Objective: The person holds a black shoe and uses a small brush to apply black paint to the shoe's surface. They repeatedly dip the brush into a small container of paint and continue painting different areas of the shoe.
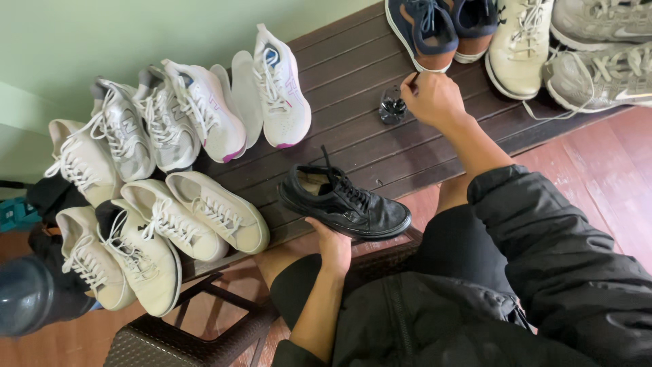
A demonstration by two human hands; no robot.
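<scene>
**Hand and Shoe Positions at the Bench**

Nearest the camera, a black jacket sleeve (570, 272) covers the right arm, with the lap below it. Left hand (333, 246): palm up, fingers curled around the sole of a black lace-up shoe (346, 202), holding it from underneath. This shoe is held level, toe pointing toward the right hand, just above the near edge of a dark slatted bench (353, 129).

Right hand (435, 98): extended beyond the black shoe, fingers drawn together at the fingertips. Whether they pinch anything cannot be determined. Just left of this hand, a small clear glass bottle (392, 107) stands on the bench, close to the fingertips. Directly beyond the fingertips sits a navy trainer (424, 30), its toe almost touching them. A cream sneaker (519, 44) and grey trainers (601, 58) lie further to the right.

Left of the left hand, well apart from it, several white sneakers (170, 170) are grouped on the bench.
</scene>
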